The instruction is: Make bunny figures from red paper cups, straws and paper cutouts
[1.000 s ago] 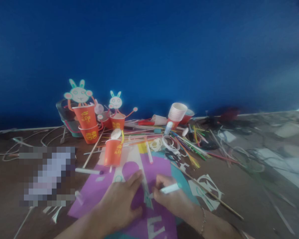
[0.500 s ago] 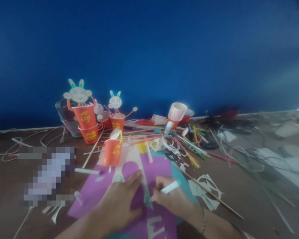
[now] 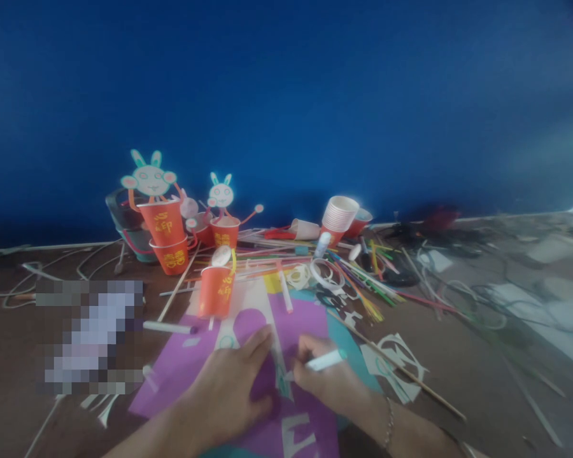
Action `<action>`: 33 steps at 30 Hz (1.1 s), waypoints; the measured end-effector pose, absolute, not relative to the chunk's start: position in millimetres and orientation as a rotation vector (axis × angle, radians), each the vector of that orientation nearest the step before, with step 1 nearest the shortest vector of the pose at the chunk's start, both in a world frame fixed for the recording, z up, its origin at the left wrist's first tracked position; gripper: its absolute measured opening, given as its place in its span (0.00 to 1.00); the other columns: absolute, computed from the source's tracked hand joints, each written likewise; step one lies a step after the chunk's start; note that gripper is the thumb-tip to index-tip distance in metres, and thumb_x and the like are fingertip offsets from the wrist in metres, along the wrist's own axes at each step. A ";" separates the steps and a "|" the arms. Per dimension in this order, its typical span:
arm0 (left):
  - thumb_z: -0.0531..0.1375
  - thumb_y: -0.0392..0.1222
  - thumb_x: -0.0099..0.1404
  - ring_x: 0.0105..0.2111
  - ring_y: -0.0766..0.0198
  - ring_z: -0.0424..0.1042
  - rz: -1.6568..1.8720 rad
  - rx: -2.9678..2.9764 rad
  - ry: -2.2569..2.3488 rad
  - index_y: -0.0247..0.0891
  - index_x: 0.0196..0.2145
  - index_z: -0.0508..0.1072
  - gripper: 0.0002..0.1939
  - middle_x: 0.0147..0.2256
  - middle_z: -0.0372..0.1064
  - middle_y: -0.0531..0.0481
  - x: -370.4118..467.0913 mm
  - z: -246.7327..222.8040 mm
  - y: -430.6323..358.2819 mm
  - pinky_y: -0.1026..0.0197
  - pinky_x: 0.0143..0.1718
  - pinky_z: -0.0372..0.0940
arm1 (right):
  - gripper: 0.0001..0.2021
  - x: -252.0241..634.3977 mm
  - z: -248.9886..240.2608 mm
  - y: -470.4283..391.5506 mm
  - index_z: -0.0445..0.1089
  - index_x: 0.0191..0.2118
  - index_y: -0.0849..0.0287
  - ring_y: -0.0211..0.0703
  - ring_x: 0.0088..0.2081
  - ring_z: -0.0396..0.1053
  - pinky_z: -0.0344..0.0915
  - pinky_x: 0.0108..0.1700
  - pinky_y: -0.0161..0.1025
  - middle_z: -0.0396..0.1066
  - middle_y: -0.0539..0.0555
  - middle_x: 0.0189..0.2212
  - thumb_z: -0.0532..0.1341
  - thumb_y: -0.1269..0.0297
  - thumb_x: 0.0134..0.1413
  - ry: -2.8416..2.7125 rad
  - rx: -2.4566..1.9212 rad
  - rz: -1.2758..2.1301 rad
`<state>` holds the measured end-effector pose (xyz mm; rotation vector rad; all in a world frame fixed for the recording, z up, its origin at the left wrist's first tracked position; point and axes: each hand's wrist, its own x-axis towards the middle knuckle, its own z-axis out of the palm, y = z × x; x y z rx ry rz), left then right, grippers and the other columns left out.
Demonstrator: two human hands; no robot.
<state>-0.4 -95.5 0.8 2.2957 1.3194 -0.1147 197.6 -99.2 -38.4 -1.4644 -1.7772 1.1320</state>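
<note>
Through the head camera I have the right hand (image 3: 327,378) closed around a white marker (image 3: 325,361), its tip down at a narrow white paper strip (image 3: 282,374) that carries some teal lines. The strip lies on the purple sheet (image 3: 179,369), in the gap between my two hands. My left hand (image 3: 232,381) grips nothing; it is laid flat with the fingers spread and the thumb apart, its index fingertip by the strip's left edge. I can't tell whether that fingertip actually pins the strip. If it doesn't, I judge the marker's drag could skew the paper and send a line off course. The strip looks slim, so a stroke pushed too wide would likely run over the edge and stain the purple beneath. Fresh ink might also smear if my right fingers slide across it. Just beyond my left hand, an orange cup (image 3: 214,294) stands on the layered paper; a tug on the sheets could topple it, and a loose pink-tipped marker (image 3: 286,296) nearby might roll. On the right, a wooden stick (image 3: 410,376) resting over paper cutouts on the tabletop (image 3: 19,369) could catch my forearm if it swings outward.
</note>
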 end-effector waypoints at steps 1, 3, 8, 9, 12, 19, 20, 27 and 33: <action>0.56 0.44 0.54 0.51 0.44 0.69 -0.120 2.293 1.321 0.37 0.65 0.51 0.41 0.65 0.50 0.45 -0.5 1.1 -95.7 0.45 0.52 0.63 | 0.10 197.3 -38.9 -99.0 0.53 0.19 0.56 0.33 0.20 0.51 0.48 0.21 0.31 0.53 0.43 0.15 0.56 0.66 0.43 -1.790 -1.472 1.120; 0.57 0.44 0.53 0.52 0.44 0.68 -0.133 2.284 1.326 0.38 0.65 0.51 0.42 0.65 0.50 0.46 -0.5 1.6 -95.9 0.44 0.53 0.63 | 0.10 197.1 -40.4 -98.8 0.53 0.19 0.56 0.33 0.20 0.50 0.48 0.21 0.31 0.53 0.43 0.14 0.56 0.68 0.43 -1.823 -1.481 1.091; 0.57 0.45 0.53 0.52 0.44 0.68 -0.155 2.272 1.333 0.39 0.66 0.50 0.43 0.66 0.49 0.46 -0.8 1.1 -95.3 0.45 0.53 0.63 | 0.11 196.8 -43.1 -99.4 0.51 0.18 0.56 0.32 0.19 0.48 0.46 0.20 0.30 0.51 0.42 0.14 0.56 0.70 0.40 -1.882 -1.488 1.056; 0.57 0.45 0.53 0.52 0.44 0.68 -0.152 2.272 1.331 0.39 0.66 0.50 0.43 0.66 0.49 0.45 -1.1 0.6 -95.2 0.46 0.53 0.63 | 0.11 196.6 -43.2 -99.7 0.51 0.18 0.56 0.31 0.19 0.48 0.45 0.20 0.30 0.50 0.42 0.14 0.56 0.70 0.40 -1.882 -1.494 1.069; 0.57 0.45 0.53 0.53 0.45 0.67 -0.151 2.277 1.326 0.40 0.66 0.50 0.43 0.66 0.49 0.46 -2.0 -1.3 -95.6 0.46 0.54 0.62 | 0.11 196.0 -42.5 -99.9 0.50 0.17 0.57 0.31 0.20 0.47 0.44 0.20 0.30 0.50 0.42 0.14 0.56 0.71 0.38 -1.859 -1.510 1.111; 0.57 0.48 0.57 0.50 0.44 0.70 -0.136 2.274 1.385 0.44 0.64 0.54 0.38 0.66 0.46 0.44 0.1 0.6 -97.3 0.44 0.51 0.64 | 0.16 200.8 -32.5 -91.6 0.52 0.21 0.55 0.32 0.15 0.55 0.48 0.19 0.30 0.55 0.42 0.11 0.56 0.52 0.48 -1.381 -1.434 1.498; 0.57 0.49 0.57 0.48 0.44 0.71 -0.142 2.276 1.395 0.45 0.63 0.55 0.36 0.66 0.46 0.44 0.6 1.7 -96.8 0.44 0.49 0.65 | 0.16 201.8 -29.5 -89.7 0.52 0.21 0.54 0.32 0.15 0.55 0.48 0.19 0.30 0.57 0.42 0.11 0.55 0.50 0.48 -1.324 -1.429 1.512; 0.59 0.48 0.54 0.49 0.45 0.70 -0.097 2.241 1.411 0.43 0.64 0.50 0.42 0.65 0.51 0.43 1.9 1.7 -93.0 0.47 0.50 0.65 | 0.10 200.7 -4.5 -76.7 0.57 0.23 0.55 0.32 0.18 0.54 0.50 0.21 0.31 0.64 0.44 0.15 0.60 0.59 0.43 -1.244 -1.475 1.505; 0.60 0.50 0.54 0.42 0.44 0.74 -0.103 2.232 1.477 0.36 0.63 0.50 0.42 0.48 0.72 0.37 2.9 -0.7 -93.5 0.48 0.41 0.68 | 0.11 191.0 -8.1 -64.8 0.58 0.22 0.56 0.34 0.19 0.57 0.53 0.22 0.32 0.63 0.45 0.15 0.57 0.58 0.49 -1.246 -1.503 1.477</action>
